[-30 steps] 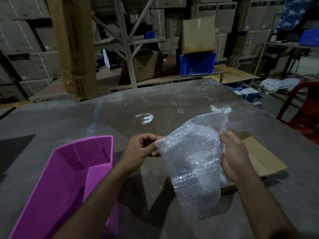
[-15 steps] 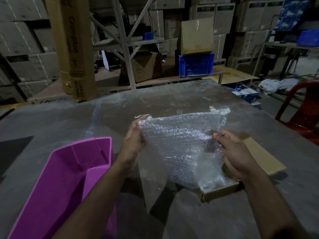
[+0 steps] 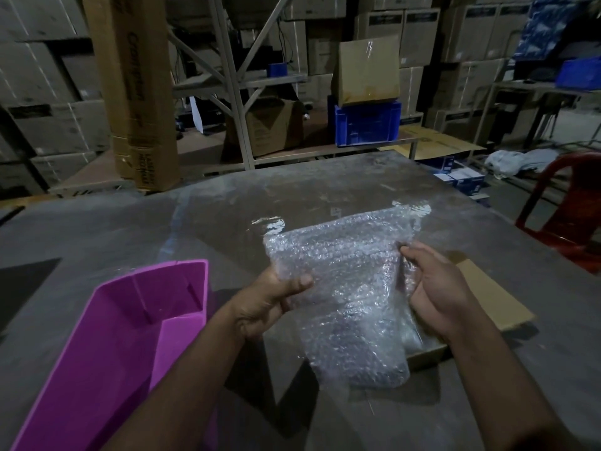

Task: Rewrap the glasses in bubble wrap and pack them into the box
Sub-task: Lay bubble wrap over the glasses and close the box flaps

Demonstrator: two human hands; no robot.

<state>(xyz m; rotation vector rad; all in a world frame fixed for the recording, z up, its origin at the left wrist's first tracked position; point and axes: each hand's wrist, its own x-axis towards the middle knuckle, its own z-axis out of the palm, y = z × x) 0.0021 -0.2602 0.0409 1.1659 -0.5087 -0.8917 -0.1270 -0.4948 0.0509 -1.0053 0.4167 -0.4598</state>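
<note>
- Hanging over the cardboard box's (image 3: 487,297) near edge, bubble wrap (image 3: 344,288) sits mid-table (image 3: 325,190); pink bin (image 3: 130,336) left.
- Left hand (image 3: 270,304) pinches its left side, thumb on top.
- Right hand (image 3: 435,288) grips its right edge, fingers curled.

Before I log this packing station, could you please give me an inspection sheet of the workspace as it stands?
Surface: grey table, scuffed, with glare patches.
Job's things: bubble wrap held up above the table; whether a glass is inside cannot be told. Shallow cardboard box lies open behind and under it.
Clutter: purple bin at the near left.
Grippers: left hand grips the wrap's left edge, thumb on top; right hand pinches its right edge.
Cables: nothing seen on the table.
Surroundings: stacked cartons, metal racking, blue crate, red chair.
</note>
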